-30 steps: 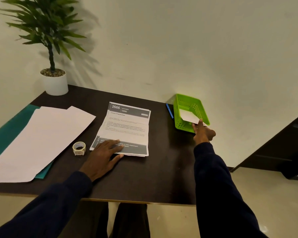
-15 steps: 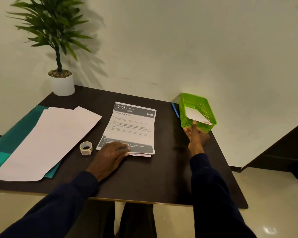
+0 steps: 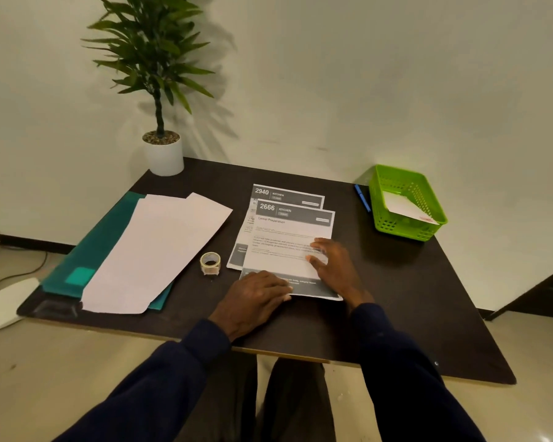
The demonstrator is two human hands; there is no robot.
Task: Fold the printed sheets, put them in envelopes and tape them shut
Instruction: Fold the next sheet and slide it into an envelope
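Note:
A printed sheet headed 2666 (image 3: 288, 231) lies on top of the paper stack in the middle of the dark table (image 3: 412, 301). A second sheet headed 2940 (image 3: 284, 194) shows from under it at the far side. My left hand (image 3: 257, 299) lies flat on the top sheet's near left corner. My right hand (image 3: 332, 266) rests on its right half, fingers spread. Several long white envelopes (image 3: 154, 253) lie to the left on a teal folder (image 3: 90, 250). A roll of clear tape (image 3: 210, 263) stands between envelopes and sheets.
A green plastic basket (image 3: 406, 202) with a white envelope inside stands at the table's far right, with a blue pen (image 3: 363, 197) beside it. A potted plant (image 3: 162, 122) occupies the far left corner. Floor and a cable lie to the left.
My right hand has come back from the green basket and now lies on the top sheet. The 2666 sheet has slid nearer, uncovering the 2940 sheet. The camera view has shifted.

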